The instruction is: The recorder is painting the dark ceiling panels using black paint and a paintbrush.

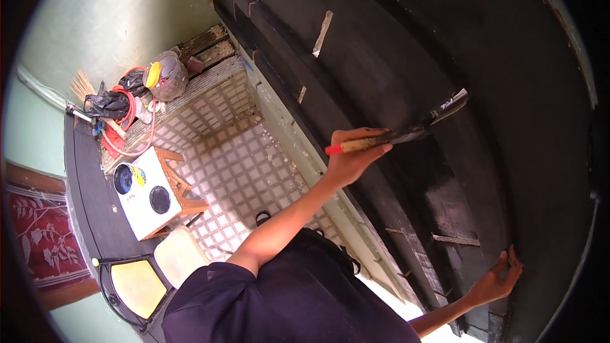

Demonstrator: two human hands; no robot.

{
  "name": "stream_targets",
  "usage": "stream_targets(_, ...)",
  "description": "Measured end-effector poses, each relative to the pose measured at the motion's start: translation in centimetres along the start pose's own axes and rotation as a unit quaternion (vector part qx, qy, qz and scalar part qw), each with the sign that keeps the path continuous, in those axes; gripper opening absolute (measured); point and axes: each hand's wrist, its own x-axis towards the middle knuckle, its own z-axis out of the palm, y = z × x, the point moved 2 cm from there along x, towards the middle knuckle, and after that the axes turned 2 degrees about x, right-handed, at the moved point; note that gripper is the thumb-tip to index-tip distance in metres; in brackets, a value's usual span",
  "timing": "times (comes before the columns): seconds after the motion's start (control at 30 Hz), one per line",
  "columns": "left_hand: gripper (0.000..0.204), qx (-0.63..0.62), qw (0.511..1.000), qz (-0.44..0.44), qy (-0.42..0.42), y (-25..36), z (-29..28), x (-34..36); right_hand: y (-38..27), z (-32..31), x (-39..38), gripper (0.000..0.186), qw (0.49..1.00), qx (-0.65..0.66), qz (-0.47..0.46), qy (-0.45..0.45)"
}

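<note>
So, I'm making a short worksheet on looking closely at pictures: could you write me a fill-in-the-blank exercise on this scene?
1. The paintbrush is held in the person's ____ hand.
2. The tip of the brush's wooden handle, at the end away from the bristles, is coloured ____.
3. The paint tin stands on a small table whose top is coloured ____.

Missing words, in order: left; red; white.

Pale green wall (121, 19), tiled floor (219, 174)

Downward fisheye view from the head
</note>
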Motion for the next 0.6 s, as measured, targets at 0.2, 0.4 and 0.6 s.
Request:
stream_targets(0.2,0.026,-0.096,0.984,-0.141,-0.048,-2.5,-0.9,1.1,-0.1,0.2,0.1,0.015,0.999,0.037,0.03,0.024)
stream_targets(0.4,0.027,-0.098,0.976,-0.147,-0.124,-1.9,-1.0,0.6,-0.1,0.3,0.2,0.012,0.999,0.03,0.027,0.02)
stream_targets(0.6,0.026,-0.038,0.959,-0.223,-0.169,-3.3,-1.2,3.4,0.1,0.5,0.0,0.012,0.997,0.049,0.055,0.025)
